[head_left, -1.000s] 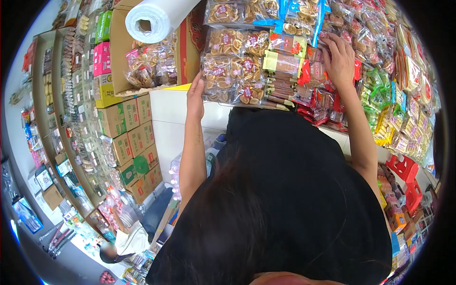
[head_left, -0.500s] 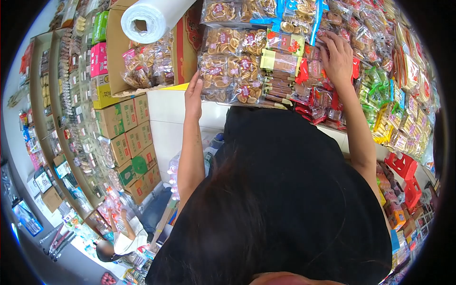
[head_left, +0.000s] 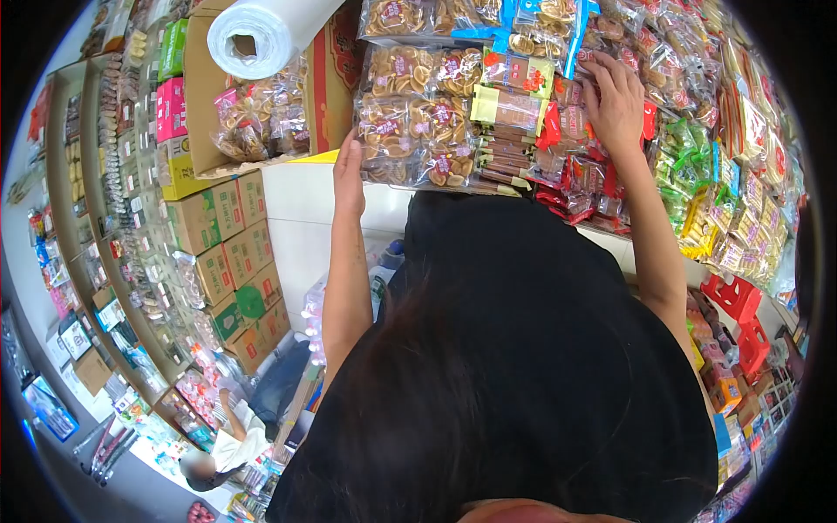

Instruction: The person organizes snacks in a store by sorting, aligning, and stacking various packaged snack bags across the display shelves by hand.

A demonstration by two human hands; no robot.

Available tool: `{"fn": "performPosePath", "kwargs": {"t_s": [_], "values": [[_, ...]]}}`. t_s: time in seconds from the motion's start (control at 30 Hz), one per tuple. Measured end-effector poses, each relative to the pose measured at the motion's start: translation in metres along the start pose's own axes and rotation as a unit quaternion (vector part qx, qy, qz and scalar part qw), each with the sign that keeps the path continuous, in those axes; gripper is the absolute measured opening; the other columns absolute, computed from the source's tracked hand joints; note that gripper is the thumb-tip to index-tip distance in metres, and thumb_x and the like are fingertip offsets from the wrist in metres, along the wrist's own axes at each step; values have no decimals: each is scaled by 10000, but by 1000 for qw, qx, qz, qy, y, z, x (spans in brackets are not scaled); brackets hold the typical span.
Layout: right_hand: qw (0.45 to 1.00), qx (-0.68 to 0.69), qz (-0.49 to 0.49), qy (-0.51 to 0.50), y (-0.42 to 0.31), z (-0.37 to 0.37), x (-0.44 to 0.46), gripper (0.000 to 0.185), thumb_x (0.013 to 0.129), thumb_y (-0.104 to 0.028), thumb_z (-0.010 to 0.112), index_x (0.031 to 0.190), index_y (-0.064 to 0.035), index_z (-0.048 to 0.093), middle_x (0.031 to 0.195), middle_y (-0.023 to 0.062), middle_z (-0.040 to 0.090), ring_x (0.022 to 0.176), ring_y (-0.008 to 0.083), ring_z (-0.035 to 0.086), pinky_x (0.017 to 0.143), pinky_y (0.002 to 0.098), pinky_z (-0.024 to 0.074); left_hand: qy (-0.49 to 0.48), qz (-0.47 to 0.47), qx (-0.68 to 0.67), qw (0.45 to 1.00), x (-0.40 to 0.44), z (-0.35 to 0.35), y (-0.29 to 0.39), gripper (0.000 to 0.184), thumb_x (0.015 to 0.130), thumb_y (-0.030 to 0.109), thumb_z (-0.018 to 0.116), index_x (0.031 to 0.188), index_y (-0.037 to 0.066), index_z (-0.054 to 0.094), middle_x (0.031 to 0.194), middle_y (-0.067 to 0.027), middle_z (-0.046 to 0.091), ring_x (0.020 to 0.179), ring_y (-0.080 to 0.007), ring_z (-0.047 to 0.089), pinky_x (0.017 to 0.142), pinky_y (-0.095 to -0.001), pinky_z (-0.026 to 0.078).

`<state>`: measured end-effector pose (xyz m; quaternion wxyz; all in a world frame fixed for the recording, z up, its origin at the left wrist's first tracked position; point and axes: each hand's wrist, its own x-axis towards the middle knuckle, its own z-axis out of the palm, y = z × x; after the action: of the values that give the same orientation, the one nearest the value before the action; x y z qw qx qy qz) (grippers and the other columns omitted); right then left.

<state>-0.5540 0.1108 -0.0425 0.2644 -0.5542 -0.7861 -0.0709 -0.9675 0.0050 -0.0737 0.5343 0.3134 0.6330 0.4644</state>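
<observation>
My left hand rests upright against the left side of the clear bags of round brown snack slices, fingers stretched out. My right hand lies over red-and-brown snack packets, its fingers apart and bent, the tips partly hidden among the packets. Between the hands are yellow-edged flat packets and a row of thin brown packets on edge. A blue-edged bag of slices lies just beyond them.
Left of the display stands an open carton holding bagged snacks, with a white plastic roll across its top. Stacked cartons and long shelves line the left. Another person is at the lower left. Red plastic stools stand at right.
The view has shifted slightly, so the display sits a little further left. Both hands keep nearly the same places on the packets. The other person at the lower left has moved their arms.
</observation>
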Motion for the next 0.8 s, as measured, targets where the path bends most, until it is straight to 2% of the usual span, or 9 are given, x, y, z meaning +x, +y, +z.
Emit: {"fn": "performPosePath", "kwargs": {"t_s": [0.8], "values": [[1000, -13, 10, -17, 0, 0, 0, 302, 803, -130, 637, 1103, -133, 607, 1213, 24, 568, 1111, 275, 517, 935, 403, 396, -7, 18, 30, 999, -2, 0, 0, 551, 968, 390, 488, 1397, 52, 417, 1400, -82, 448, 1300, -187, 378, 1091, -314, 248]]}}
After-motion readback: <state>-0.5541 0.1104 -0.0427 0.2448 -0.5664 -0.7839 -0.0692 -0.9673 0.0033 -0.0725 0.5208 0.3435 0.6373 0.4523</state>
